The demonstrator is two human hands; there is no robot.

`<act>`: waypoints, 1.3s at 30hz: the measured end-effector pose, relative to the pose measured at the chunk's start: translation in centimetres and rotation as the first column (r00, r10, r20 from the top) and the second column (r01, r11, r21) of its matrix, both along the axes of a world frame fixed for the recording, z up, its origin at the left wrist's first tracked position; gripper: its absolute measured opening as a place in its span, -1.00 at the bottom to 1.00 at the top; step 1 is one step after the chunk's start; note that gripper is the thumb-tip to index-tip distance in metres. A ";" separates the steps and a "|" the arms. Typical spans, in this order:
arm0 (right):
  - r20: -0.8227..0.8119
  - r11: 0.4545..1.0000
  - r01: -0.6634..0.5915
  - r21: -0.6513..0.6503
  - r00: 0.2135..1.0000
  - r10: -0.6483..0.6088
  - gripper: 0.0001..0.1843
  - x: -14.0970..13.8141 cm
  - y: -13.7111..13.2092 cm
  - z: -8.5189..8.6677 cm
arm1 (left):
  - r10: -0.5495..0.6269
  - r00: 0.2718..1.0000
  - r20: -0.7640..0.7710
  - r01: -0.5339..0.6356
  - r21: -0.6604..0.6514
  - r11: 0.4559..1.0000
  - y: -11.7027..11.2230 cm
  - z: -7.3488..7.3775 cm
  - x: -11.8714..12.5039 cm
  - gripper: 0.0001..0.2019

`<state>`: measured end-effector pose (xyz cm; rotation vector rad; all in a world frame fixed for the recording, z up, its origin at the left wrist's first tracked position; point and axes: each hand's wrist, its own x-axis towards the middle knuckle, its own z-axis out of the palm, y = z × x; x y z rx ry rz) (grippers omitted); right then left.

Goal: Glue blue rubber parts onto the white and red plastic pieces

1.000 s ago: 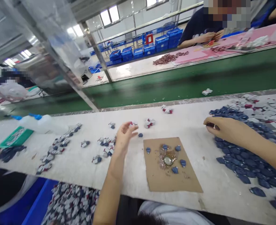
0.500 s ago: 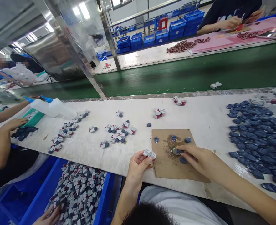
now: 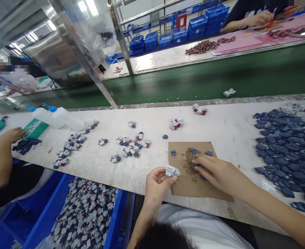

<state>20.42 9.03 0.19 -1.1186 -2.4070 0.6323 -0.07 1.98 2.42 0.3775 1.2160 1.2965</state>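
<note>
My left hand (image 3: 156, 186) pinches a light grey plastic piece (image 3: 171, 171) between thumb and fingers, just above the left edge of a brown cardboard sheet (image 3: 183, 188). Over the middle of the sheet, the fingers of my right hand (image 3: 214, 171) are closed on a small dark blue piece (image 3: 194, 165), held down at a wet, shiny patch (image 3: 187, 159). Other dark blue pieces lie on the cardboard: one at the left (image 3: 173, 153), one at the top (image 3: 193, 151), one at the right (image 3: 209, 153). Another is partly hidden under my right hand.
A large heap of dark blue pieces (image 3: 282, 152) covers the table's right. Joined grey, blue and red clusters (image 3: 131, 147) lie left of the cardboard. A blue bin (image 3: 45, 211) full of them stands below. White bottles (image 3: 66, 119) lie near a co-worker's arm (image 3: 4, 148). Behind runs a green belt (image 3: 173, 88).
My right hand has moved slightly left with the blue piece, covering the small round spot seen before. My left hand has shifted right with the grey piece. A co-worker's hand has left the bin.
</note>
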 end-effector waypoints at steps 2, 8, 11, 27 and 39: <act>-0.105 0.990 0.024 -0.141 0.994 -0.039 -0.79 -0.3 -0.6 1.4 | -0.010 1.000 0.002 0.010 0.024 1.000 0.0 0.4 0.1 -0.73; -0.378 0.867 -0.020 -0.497 0.905 -0.196 -0.74 -1.4 -2.4 5.1 | -0.114 0.993 -0.001 0.114 0.069 0.991 0.0 1.3 0.5 -0.76; -0.377 0.847 -0.044 -0.530 0.907 -0.188 -0.76 -1.6 -2.4 5.7 | -0.124 0.992 0.003 0.123 0.063 0.990 0.1 1.5 0.7 -0.74; -0.451 0.788 -0.204 -0.581 0.887 -0.102 -0.74 -1.4 -2.6 4.3 | -0.137 0.991 0.011 0.135 0.096 0.986 -0.5 0.6 2.0 -0.73; -0.283 0.847 0.014 -0.531 0.940 -0.193 -0.60 -0.5 -0.3 2.2 | -0.018 0.116 -0.993 0.519 0.045 0.854 2.9 -1.3 -3.6 -0.68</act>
